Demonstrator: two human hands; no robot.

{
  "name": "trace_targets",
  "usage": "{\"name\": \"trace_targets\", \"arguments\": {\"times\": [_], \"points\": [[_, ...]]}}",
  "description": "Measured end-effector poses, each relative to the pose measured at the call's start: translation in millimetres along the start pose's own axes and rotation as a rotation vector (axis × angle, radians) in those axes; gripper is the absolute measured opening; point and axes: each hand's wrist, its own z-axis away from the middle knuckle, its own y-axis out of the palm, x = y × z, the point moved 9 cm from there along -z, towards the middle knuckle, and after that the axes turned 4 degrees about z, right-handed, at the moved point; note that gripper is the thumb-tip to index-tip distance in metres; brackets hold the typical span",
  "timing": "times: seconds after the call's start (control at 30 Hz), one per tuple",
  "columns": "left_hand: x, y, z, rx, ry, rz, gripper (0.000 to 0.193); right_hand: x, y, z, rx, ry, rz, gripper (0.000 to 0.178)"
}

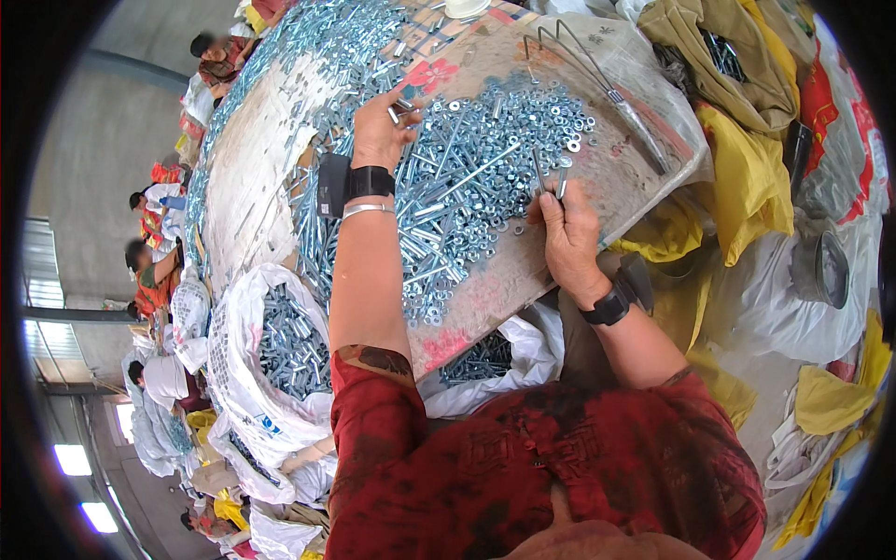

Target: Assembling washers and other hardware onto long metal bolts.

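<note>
My left hand [378, 131] is over the far-left part of a pile of shiny nuts, bolts and washers [481, 154]. Small metal sleeves [394, 116] are pinched in its curled fingers. At the pile's right edge, my right hand [571, 233] is closed with its thumb up, gripping a thin bolt [539, 171] that points away from me. A short metal piece [562, 179] stands beside it at the fingertips. Both wrists wear black bands. The heap lies on a worn, flower-patterned board [630, 140].
A hand tool with long bent wire prongs [639, 129] lies on the board's right side. White sacks of metal sleeves [289, 341] stand at the left, below the table. Another heap of bolts [327, 47] spreads at the far left. Yellow sacks [742, 177] hang at right; other people sit along the left.
</note>
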Motion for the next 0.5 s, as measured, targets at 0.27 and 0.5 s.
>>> {"name": "trace_targets", "arguments": {"times": [0.27,0.5], "points": [[7.0,103.1,-1.4,-0.045,0.468,-1.322,0.033,5.3,10.4,5.3,0.018,0.012,-0.063,0.008],[-11.7,64.0,24.1,0.004,0.517,-1.094,0.03,8.7,16.3,5.3,0.066,-0.009,0.026,0.011]]}}
